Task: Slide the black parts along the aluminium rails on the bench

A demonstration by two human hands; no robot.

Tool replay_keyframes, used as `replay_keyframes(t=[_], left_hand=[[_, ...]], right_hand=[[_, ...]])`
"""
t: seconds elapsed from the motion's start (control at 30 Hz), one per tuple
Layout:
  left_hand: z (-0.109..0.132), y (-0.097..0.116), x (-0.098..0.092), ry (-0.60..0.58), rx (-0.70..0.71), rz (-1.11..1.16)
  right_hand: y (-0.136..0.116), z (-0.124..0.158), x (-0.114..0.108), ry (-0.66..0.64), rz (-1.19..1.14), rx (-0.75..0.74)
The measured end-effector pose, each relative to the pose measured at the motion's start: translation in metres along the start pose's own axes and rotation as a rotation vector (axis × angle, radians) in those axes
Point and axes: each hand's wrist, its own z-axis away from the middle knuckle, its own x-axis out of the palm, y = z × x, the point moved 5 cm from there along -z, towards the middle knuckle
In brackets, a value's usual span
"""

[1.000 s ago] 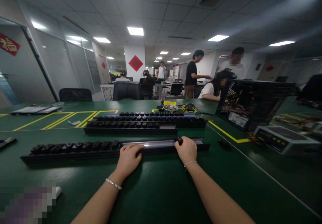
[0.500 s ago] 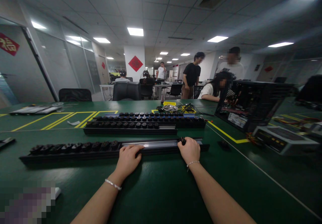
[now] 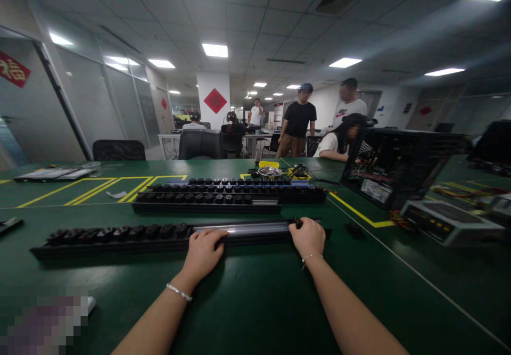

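A long black rail (image 3: 120,243) lies across the green table in front of me, its left half filled with several black knob-like parts (image 3: 120,232). A bare silvery channel (image 3: 251,229) runs along its right half. My left hand (image 3: 203,253) rests on the rail at the end of the filled stretch, fingers curled over its edge. My right hand (image 3: 308,237) is closed near the rail's right end, pinching a small black part (image 3: 297,221) against the channel.
Two more loaded black rails (image 3: 223,192) lie further back. A metal bowl (image 3: 270,171) and yellow box sit behind them. An open computer case (image 3: 395,163) and a flat device (image 3: 447,222) stand at the right. Several people are at desks beyond.
My right hand has slid to the right along the rail with the small black part. My left hand has stayed put. The standing people in the background have shifted left.
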Motion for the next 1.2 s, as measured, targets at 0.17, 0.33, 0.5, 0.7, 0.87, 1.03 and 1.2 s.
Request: replay_keyframes(t=[0.17,0.33,0.5,0.7,0.87,1.03,1.2], left_hand=[[0.0,0.0,0.0,-0.005,-0.004,0.005],[0.0,0.001,0.0,-0.006,-0.012,0.011],[0.0,0.001,-0.001,-0.013,-0.015,0.014],[0.0,0.0,0.0,-0.02,-0.018,0.018],[0.0,0.001,-0.001,-0.021,-0.02,0.012],[0.0,0.001,-0.002,-0.024,-0.021,0.01],[0.0,0.0,-0.001,-0.022,-0.022,0.011]], right_hand=[[0.009,-0.004,0.0,-0.012,-0.005,0.048],[0.017,-0.007,0.002,-0.019,-0.025,0.083],[0.024,-0.011,0.0,0.004,-0.006,0.096],[0.026,-0.011,-0.002,0.01,0.002,0.097],[0.03,-0.014,-0.004,0.03,0.019,0.118],[0.035,-0.016,-0.007,0.019,0.006,0.145],[0.041,-0.016,-0.006,0.009,-0.026,0.171]])
